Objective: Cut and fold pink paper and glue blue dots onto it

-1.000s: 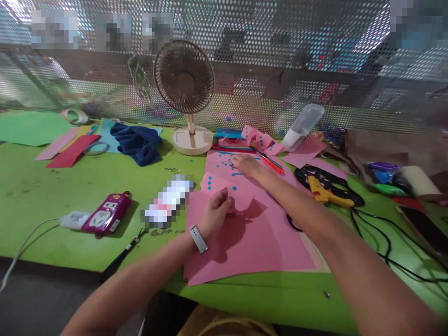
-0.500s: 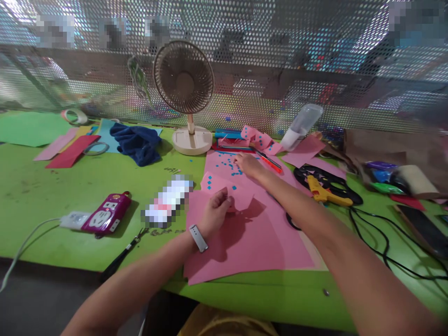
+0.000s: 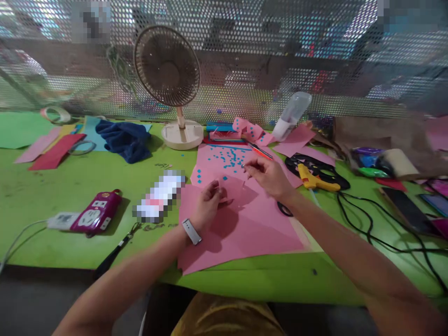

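The left hand (image 3: 207, 201) had its fingers closed on the edge of a small pink paper piece (image 3: 241, 192), which was lifted slightly over the large pink sheet (image 3: 252, 231). Just beside it, the right hand (image 3: 269, 176) hovered with thumb and forefinger pinched together; what they held was too small to tell. Blue paper bits (image 3: 227, 158) lay scattered beyond. A yellow glue gun (image 3: 315, 181) rested to the right on the green table (image 3: 70, 186).
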`<state>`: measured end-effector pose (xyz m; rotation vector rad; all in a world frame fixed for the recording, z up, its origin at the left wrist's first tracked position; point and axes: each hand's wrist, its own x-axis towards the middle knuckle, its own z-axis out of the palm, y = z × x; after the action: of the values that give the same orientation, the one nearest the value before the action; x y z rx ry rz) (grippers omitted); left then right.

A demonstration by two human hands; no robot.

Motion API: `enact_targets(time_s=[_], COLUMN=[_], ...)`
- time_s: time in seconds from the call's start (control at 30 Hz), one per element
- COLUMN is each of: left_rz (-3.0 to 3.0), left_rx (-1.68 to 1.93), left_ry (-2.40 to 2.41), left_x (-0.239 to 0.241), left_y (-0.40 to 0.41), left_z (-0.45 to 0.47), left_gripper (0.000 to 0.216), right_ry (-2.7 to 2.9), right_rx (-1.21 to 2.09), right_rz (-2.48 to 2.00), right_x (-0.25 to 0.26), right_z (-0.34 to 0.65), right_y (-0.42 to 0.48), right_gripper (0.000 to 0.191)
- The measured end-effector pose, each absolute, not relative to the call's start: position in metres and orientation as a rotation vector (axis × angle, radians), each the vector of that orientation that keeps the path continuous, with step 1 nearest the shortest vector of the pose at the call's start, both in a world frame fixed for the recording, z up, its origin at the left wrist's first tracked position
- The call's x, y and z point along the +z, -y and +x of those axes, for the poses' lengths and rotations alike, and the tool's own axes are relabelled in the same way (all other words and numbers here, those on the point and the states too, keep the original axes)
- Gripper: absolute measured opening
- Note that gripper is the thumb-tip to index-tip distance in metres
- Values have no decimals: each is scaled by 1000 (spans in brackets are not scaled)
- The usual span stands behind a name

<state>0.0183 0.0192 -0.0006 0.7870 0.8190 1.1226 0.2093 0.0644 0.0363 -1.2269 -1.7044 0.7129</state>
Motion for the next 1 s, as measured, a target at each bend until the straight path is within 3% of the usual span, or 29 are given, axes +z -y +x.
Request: enact_targets(time_s=[0.47, 0.77, 1.0], left_rz=[696, 732, 777], left_rx=[1121, 1127, 1103], left_ry=[-759, -843, -808], left_x=[0, 4, 5], left_y=[-14, -14, -13], left_z=[20, 18, 17], left_gripper=[28, 38, 46], right_ry=[1869, 2400, 2402], right_rx=[408, -466, -640], right_rz=[-1184, -876, -803], right_x=[12, 23, 24], right_z=[181, 198, 196], right_y=[-19, -14, -12], right_gripper=[8, 14, 15])
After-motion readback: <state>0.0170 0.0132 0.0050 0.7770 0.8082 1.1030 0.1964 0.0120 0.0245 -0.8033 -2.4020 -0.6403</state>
